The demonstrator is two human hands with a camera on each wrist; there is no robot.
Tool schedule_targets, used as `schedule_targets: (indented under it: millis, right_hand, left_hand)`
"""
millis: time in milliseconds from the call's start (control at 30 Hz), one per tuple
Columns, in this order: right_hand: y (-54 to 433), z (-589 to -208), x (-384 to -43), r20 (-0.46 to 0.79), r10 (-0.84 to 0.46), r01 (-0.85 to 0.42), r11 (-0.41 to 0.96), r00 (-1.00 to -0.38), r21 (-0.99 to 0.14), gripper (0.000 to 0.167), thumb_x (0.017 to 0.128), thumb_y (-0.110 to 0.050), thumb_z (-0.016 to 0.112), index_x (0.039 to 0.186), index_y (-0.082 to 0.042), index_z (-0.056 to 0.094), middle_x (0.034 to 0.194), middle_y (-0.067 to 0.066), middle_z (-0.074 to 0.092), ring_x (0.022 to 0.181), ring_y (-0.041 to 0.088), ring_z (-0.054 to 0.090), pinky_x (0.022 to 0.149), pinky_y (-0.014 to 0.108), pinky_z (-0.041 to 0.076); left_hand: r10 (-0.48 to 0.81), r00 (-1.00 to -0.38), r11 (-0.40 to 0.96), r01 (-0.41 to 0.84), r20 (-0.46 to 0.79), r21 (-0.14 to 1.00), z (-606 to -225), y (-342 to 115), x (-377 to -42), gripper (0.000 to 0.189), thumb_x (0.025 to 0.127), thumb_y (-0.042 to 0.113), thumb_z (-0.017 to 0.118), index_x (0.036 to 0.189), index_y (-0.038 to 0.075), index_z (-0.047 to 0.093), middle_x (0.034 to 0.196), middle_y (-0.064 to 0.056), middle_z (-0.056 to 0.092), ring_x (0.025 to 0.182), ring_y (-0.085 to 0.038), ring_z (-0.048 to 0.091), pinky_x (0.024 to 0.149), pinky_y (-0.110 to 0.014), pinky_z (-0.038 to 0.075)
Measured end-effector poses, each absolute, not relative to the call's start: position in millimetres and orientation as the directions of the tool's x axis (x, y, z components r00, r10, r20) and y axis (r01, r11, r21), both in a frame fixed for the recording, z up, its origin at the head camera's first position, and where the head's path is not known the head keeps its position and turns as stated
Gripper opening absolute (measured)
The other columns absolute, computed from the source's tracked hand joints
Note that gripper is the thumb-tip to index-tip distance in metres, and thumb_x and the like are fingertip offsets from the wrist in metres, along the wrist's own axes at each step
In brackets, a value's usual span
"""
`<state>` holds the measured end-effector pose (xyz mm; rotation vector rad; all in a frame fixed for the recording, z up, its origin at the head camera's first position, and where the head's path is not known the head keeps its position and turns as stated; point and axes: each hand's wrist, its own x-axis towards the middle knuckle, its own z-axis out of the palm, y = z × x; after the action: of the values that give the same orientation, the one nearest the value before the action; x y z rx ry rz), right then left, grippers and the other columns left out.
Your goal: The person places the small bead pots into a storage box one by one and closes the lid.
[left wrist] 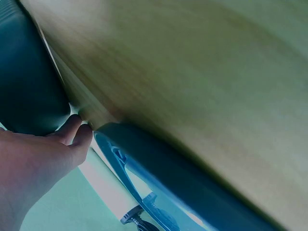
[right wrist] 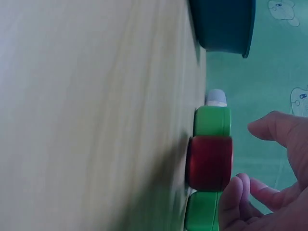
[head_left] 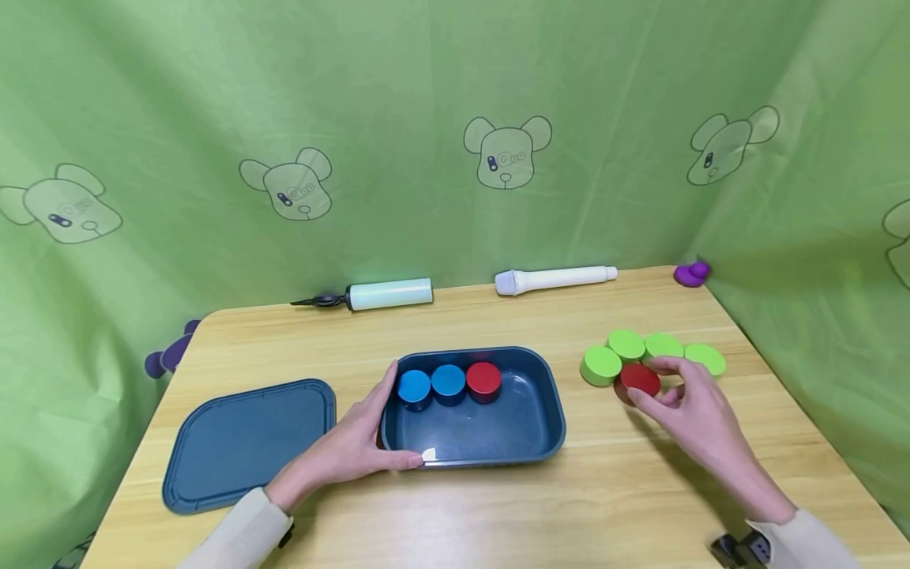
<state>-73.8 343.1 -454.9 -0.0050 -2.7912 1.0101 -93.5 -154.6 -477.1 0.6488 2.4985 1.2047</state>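
I have one dark blue container (head_left: pixel 472 435) on the wooden surface (head_left: pixel 569 521), and it is partly filled. Two blue cylinders (head_left: pixel 431 385) and a red cylinder (head_left: pixel 483 382) stand upright in a close row along its far side, beginning at the left end; the container's floor shows bare in front of them and to the right. A dark blue lid (head_left: pixel 249 442) lies flat to the left of the container, apart from it.

My left hand (head_left: pixel 348 444) spans the container's left end with its fingers widely spread: the thumb lies along the near rim, and the other fingers run fairly straight against the outside towards the far corner.

On the right, a second red cylinder (head_left: pixel 637 382) stands on the surface among four green cylinders (head_left: pixel 600 366), just in front of them. My right hand (head_left: pixel 700 411) is around that red one with its fingers parted and bent. The right wrist view shows me a gap on one side, so they are not pinching it; whether a fingertip touches its edge, I cannot tell.

Along the back edge I see a pale hand pump (head_left: pixel 391 293), a white microphone (head_left: pixel 562 279) and, at the far right corner, a small purple object (head_left: pixel 692 274).
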Motion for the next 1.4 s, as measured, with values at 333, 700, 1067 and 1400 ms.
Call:
schedule_targets:
  millis: [333, 700, 1067, 1400]
  right_hand:
    - [356.8, -467.2, -83.5, 0.068, 0.013, -0.033, 0.778, -0.998, -0.627, 0.084, 0.097, -0.027, 0.086, 0.151, 0.021, 0.043, 0.129, 0.036, 0.053, 0.086, 0.025, 0.062, 0.062, 0.027, 0.053]
    - [360.9, -475.5, -92.4, 0.053, -0.016, -0.045, 0.781, -0.998, -0.623, 0.073, 0.097, -0.027, 0.086, 0.145, 0.018, 0.053, 0.114, 0.024, 0.065, 0.085, 0.023, 0.06, 0.065, 0.027, 0.051]
    - [361.0, -475.5, -90.3, 0.055, -0.015, -0.045, 0.789, -0.998, -0.613, 0.063, 0.096, -0.028, 0.088, 0.136, 0.013, 0.06, 0.107, 0.018, 0.066, 0.084, 0.022, 0.057, 0.066, 0.027, 0.048]
    - [355.0, -471.1, -82.5, 0.078, -0.005, -0.052, 0.791, -0.997, -0.61, 0.061, 0.095, -0.029, 0.089, 0.134, 0.011, 0.063, 0.114, 0.023, 0.063, 0.094, 0.027, 0.059, 0.071, 0.03, 0.049]
  left_hand:
    - [0.51, -0.857, 0.546, 0.255, -0.075, 0.798, -478.4, -154.7, -93.7, 0.133, 0.088, 0.051, 0.092, 0.177, 0.028, -0.003, 0.181, 0.003, 0.011, 0.164, -0.03, 0.019, 0.125, -0.063, 0.026]
    - [0.511, -0.856, 0.546, 0.258, -0.073, 0.797, -478.2, -154.6, -93.4, 0.132, 0.088, 0.053, 0.091, 0.177, 0.031, -0.004, 0.181, 0.002, 0.012, 0.164, -0.03, 0.02, 0.126, -0.062, 0.026]
    - [0.511, -0.856, 0.545, 0.256, -0.074, 0.799, -477.4, -154.4, -93.3, 0.133, 0.088, 0.051, 0.092, 0.177, 0.03, -0.004, 0.181, 0.001, 0.014, 0.163, -0.03, 0.021, 0.125, -0.062, 0.028]
    - [0.509, -0.858, 0.543, 0.264, -0.062, 0.797, -478.8, -155.2, -93.6, 0.132, 0.088, 0.053, 0.091, 0.177, 0.031, -0.003, 0.181, 0.002, 0.014, 0.163, -0.03, 0.022, 0.125, -0.063, 0.027]
